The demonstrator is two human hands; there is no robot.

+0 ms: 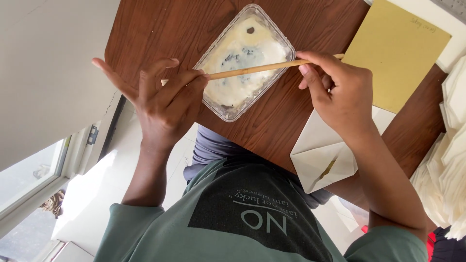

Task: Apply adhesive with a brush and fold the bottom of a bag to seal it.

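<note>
Both hands were on one thin wooden stick, held level across the top of a clear plastic tub; the stick ran from the left fingertips to the right fingertips, just above the tub's contents.

Left hand: fingers mostly spread, thumb and little finger flared out; only the fingertips were closed on the stick's left end, near the tub's left corner; it was a loose pinch, not a fist.

Right hand: thumb and forefinger were clamped on the stick near its right end, just past the tub's right edge; the other fingers were curled under; a short bit of stick showed beyond the hand.

Tub: rectangular with rounded corners, set at an angle on the brown wooden desk; it held white paste with dark specks and smears; could not tell whether the stick touched the paste.

Around it: a folded white paper lay on the desk edge under the right wrist, with a small yellowish mark near its fold; a mustard-yellow sheet lay just beyond the right hand; a stack of white folded papers sat at the far right, well apart from the tub.

The person wore a green shirt; its dark panel filled the lower frame.
</note>
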